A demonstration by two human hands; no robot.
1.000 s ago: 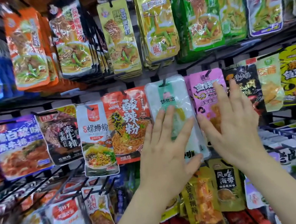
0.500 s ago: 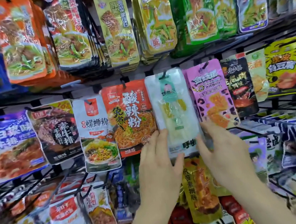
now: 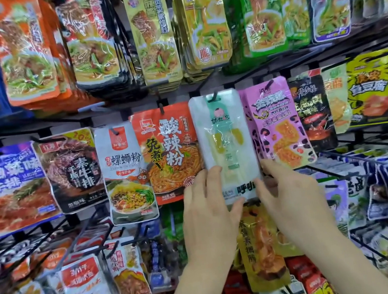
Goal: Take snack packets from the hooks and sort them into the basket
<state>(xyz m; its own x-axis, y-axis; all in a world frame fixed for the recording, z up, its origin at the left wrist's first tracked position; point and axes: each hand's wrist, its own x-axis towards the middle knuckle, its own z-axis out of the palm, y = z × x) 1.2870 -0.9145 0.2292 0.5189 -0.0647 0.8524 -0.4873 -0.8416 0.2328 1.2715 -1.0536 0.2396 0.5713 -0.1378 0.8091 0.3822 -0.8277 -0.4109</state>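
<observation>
Now both hands are at the bottom of one white packet [image 3: 225,142], which hangs on a black hook [image 3: 214,97] in the middle row of the rack. The left hand [image 3: 210,210] takes the lower left corner: its fingers lie on the front of the packet and the thumb [image 3: 235,208] presses along the bottom edge, so this grip is closed on the packet. The right hand [image 3: 290,197] takes the lower right corner in the same way, fingers bent around the edge, also closed on the packet. The packet hangs almost straight, its top hole on the hook.

Just left of it hangs an orange packet [image 3: 168,151], its edge touching or a little under the white one. Just right hangs a pink packet [image 3: 278,123], tilted a little. Below the hands a yellow packet [image 3: 260,250] is partly hidden behind the wrists. Above, a row of green and gold packets [image 3: 205,18] hangs close together. The basket is not in the view.
</observation>
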